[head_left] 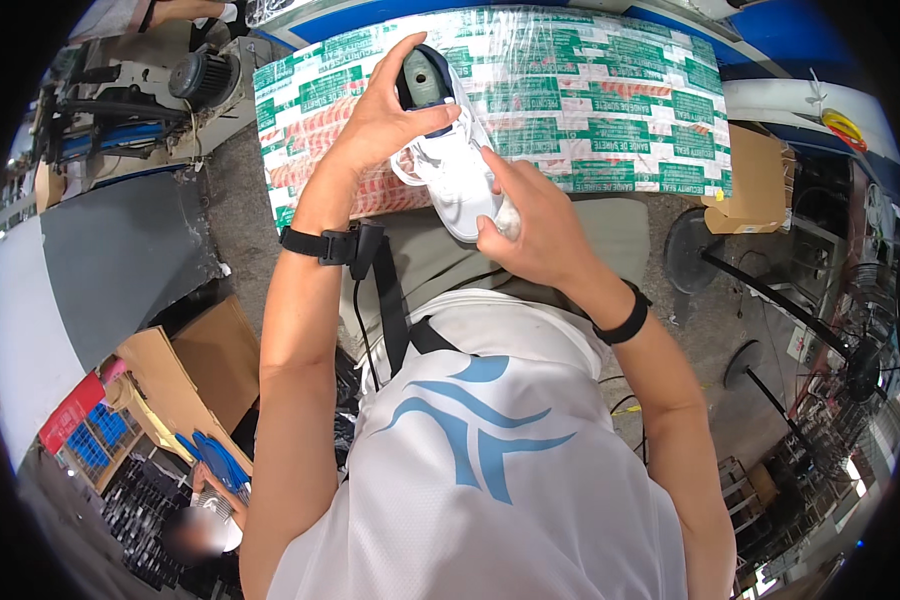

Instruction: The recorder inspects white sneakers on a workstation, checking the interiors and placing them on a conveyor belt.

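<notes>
A white lace-up sneaker (pixel 458 190) lies tilted above the table's near edge, toe toward me. A grey-green shoe last (pixel 425 76) with a round hole fills its dark-lined opening. My left hand (pixel 378 122) grips the shoe's heel end, fingers along the left of the collar and thumb across the tongue. Beside the toe, my right hand (pixel 542 222) is closed around a small white wad (pixel 508 218), perhaps cloth or sponge; its exact kind is not clear. The right fingertips meet the shoe's side. White laces (pixel 408 165) hang loosely at the shoe's left side.
The table (pixel 610 120) is covered with green-and-white printed tape under clear film. An open cardboard box (pixel 748 180) stands to its right, near a black round-based stand (pixel 688 250). Machinery with a motor (pixel 202 78) is at the far left; another person (pixel 205 520) is lower left.
</notes>
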{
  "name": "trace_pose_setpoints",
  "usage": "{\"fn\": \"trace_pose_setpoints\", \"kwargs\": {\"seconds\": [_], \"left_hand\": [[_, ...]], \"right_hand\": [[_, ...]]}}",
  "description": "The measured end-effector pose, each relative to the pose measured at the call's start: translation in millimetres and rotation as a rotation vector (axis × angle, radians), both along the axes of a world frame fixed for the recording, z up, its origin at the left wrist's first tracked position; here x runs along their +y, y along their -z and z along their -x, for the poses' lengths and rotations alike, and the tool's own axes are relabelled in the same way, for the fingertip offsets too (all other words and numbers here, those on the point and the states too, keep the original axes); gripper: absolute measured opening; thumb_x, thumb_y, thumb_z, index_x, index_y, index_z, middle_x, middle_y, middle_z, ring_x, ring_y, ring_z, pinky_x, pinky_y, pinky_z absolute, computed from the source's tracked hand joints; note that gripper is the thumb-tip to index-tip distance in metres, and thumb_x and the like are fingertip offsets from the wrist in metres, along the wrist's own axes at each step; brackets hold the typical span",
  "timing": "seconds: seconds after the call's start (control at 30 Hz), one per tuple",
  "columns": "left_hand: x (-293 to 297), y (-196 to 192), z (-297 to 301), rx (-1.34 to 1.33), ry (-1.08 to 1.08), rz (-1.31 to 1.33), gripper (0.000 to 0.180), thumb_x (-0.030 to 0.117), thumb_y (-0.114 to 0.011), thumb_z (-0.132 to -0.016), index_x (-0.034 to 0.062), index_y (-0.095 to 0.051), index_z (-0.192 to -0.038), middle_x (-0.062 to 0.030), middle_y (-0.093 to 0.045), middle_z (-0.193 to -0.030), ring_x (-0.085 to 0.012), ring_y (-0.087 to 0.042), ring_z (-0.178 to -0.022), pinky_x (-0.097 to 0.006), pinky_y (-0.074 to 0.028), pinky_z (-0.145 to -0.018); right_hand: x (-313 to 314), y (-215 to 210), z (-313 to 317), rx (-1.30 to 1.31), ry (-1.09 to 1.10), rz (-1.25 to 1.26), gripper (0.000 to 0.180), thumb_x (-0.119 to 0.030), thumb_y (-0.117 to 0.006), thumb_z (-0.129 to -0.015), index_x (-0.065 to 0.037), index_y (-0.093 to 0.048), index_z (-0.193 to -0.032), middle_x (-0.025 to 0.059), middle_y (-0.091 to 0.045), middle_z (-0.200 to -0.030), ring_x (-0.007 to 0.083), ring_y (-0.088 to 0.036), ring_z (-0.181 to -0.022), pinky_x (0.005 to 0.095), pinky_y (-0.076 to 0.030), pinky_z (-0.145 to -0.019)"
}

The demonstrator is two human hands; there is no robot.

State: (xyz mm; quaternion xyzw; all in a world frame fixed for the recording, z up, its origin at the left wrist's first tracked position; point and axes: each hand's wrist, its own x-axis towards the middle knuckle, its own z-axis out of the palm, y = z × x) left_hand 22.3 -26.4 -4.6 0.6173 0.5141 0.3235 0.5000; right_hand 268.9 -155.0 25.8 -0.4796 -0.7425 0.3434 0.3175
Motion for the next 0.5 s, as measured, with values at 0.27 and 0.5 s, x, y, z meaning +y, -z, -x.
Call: {"fn": "trace_pose_setpoints", "kwargs": {"seconds": [0.27,0.5], "left_hand": [[1.2,6.9,-5.7,0.023,-0.021,-0.081,0.112,0.037,-0.102,-0.078,0.0183,-0.044,-0.172,-0.021,-0.046,-0.166,-0.038,-0.05,-0.155,-0.046,-0.049,-0.124],[1.5,3.1,-3.2,0.004,-0.005,-0.046,0.106,0.025,-0.099,-0.083,0.0156,-0.044,-0.173,-0.0148,-0.053,-0.165,-0.0293,-0.056,-0.149,-0.042,-0.047,-0.123]], "right_hand": [[-0.6,2.9,1.6,0.091,0.023,0.09,0.08,-0.021,-0.082,-0.083,0.006,-0.058,-0.155,0.0189,-0.069,-0.107,0.034,-0.07,-0.099,0.0447,-0.057,-0.086],[-9.1,4.6,-0.7,-0.14,-0.031,-0.082,0.085,-0.021,-0.082,-0.082,0.007,-0.054,-0.157,0.0186,-0.065,-0.108,0.0387,-0.066,-0.097,0.0486,-0.055,-0.084]]}}
